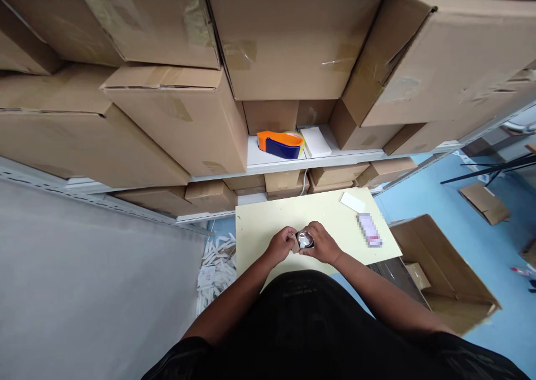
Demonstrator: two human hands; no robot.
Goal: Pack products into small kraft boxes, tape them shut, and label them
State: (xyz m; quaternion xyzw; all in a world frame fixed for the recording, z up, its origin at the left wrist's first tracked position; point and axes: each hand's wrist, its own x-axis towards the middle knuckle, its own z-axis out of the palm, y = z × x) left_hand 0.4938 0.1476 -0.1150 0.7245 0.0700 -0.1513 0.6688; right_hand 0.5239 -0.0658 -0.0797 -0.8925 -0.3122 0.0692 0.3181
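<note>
Cardboard boxes packed along white shelving; orange-and-blue tape dispenser on the shelf, white stack just beside it. Pale yellow table below, person standing against its near edge. Round shiny object, dark around its edge, located between the two hands at the near side of the table; whether it touches the tabletop, cannot tell. Right hand: thumb and fingers curled around the object, gripping it. Left hand: fingertips pinching a small brown piece against the object's left side. Blurred-out rectangular item lies farther right, near a white flat piece.
</note>
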